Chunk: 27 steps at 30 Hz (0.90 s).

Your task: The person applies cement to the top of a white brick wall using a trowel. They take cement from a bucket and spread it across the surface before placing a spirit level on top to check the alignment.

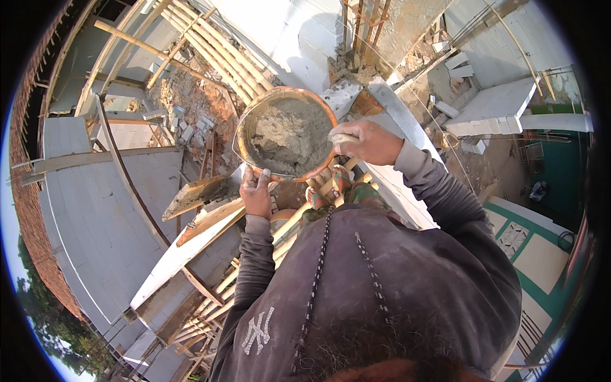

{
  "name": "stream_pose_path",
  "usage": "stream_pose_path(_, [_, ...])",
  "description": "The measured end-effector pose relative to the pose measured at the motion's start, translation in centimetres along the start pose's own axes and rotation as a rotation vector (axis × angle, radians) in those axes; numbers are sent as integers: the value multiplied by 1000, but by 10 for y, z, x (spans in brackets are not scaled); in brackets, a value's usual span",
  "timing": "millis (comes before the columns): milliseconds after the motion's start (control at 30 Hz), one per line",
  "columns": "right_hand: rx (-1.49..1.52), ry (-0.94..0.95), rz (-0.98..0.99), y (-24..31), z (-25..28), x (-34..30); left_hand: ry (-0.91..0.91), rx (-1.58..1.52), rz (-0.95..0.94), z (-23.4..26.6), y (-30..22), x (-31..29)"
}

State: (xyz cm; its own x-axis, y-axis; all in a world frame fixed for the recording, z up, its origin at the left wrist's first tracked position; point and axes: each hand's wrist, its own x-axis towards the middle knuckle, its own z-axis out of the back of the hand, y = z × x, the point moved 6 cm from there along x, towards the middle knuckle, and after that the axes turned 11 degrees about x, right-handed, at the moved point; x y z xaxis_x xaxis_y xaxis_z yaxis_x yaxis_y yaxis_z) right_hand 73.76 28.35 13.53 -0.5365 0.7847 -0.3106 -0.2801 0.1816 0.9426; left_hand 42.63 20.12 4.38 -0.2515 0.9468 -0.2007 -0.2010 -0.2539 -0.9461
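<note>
A round bucket point(239, 139) with an orange-brown, mortar-smeared rim is in front of me, seen from above. Wet grey mortar point(286, 130) partly fills it, heaped toward the middle. My left hand point(256, 191) grips the near left of the rim, thumb and fingers closed over the edge. At the right side of the bucket, my right hand point(370, 144) is closed around a short, pale, handle-like piece point(344, 138). Its inner end reaches over the rim; whether it continues into the mortar I cannot tell. Both hands are dusted with mortar.
My feet point(342, 179) stand on bamboo poles point(289, 227) high above the ground. A mortar-caked board point(202, 196) lies left of the bucket. Pale block walls point(108, 204) flank me, rusty rebar point(371, 28) rises ahead, and rubble point(194, 121) lies below.
</note>
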Motion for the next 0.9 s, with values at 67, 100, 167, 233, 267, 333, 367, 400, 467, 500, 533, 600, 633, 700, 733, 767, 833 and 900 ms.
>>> stream_pose_path(67, [162,44,-29,5,17,-3,49,30,50,9,12,1])
stream_pose_path(100, [264,68,-81,6,28,-6,29,-54,79,4,2,0])
stream_pose_path(167, [462,42,-133,-4,53,-7,-20,-217,137,-8,-25,-2])
stream_pose_path(233, [657,-64,-136,-23,79,-5,36,-181,123,-2,-18,1])
stream_pose_path(267, [731,-134,-186,-50,95,4,55,-171,114,-2,-19,1])
stream_pose_path(333, [728,-312,-248,-92,125,20,94,-168,128,-5,-18,2])
stream_pose_path(367, [726,-402,-287,-116,136,23,97,-160,144,-8,-21,1])
stream_pose_path(400, [677,-416,-234,-118,140,34,85,-155,151,-10,-27,1])
stream_pose_path(467, [722,-443,-243,-133,130,23,102,-126,148,-6,-20,2])
stream_pose_path(500, [742,-446,-254,-129,116,18,86,-116,166,-2,-16,0])
stream_pose_path(533, [725,-421,-269,-126,104,12,77,-112,178,-1,-15,0])
stream_pose_path(600, [706,-441,-270,-140,84,-1,76,-97,188,-1,-14,1])
stream_pose_path(633, [695,-449,-270,-145,77,-5,80,-86,186,0,-13,1])
stream_pose_path(700, [657,-459,-339,-160,74,-10,84,-64,193,1,-12,1])
stream_pose_path(733, [698,-447,-357,-172,73,-9,87,-51,199,1,-12,2])
stream_pose_path(767, [739,-433,-375,-182,75,-7,89,-38,205,1,-12,2])
stream_pose_path(833, [865,-360,-429,-191,87,4,91,-56,191,-1,-16,1])
stream_pose_path(900, [935,-354,-461,-195,109,16,107,-45,182,-2,-18,3])
